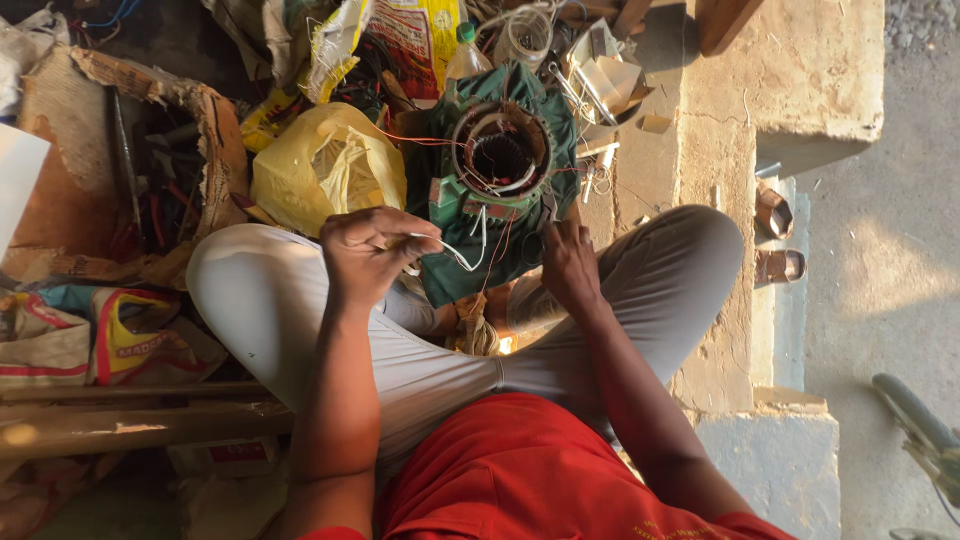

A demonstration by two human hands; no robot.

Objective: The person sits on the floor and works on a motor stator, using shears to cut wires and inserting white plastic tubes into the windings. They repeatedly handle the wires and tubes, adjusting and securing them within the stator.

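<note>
Green motor stator (497, 190), its copper winding exposed, is propped at centre frame against crossed legs so the open bore faces up. White sleeved leads (462, 250) are pinched taut in the left hand (372, 255). The right hand (568, 265) is closed narrowly at the housing's edge, steadying it; a grip cannot be told. A yellow bag (325, 165) lies upper left.

I see a motor stator (497, 170) of green-painted metal, chipped and dull, its copper windings faintly shiny. My left hand (368, 255) pinches a smooth white plastic-sleeved wire (462, 255). Beside it sits a crinkled, glossy yellow plastic bag (325, 170), a frayed, rough cardboard box (215, 125), and a coarse, matt concrete ledge (800, 70).
</note>
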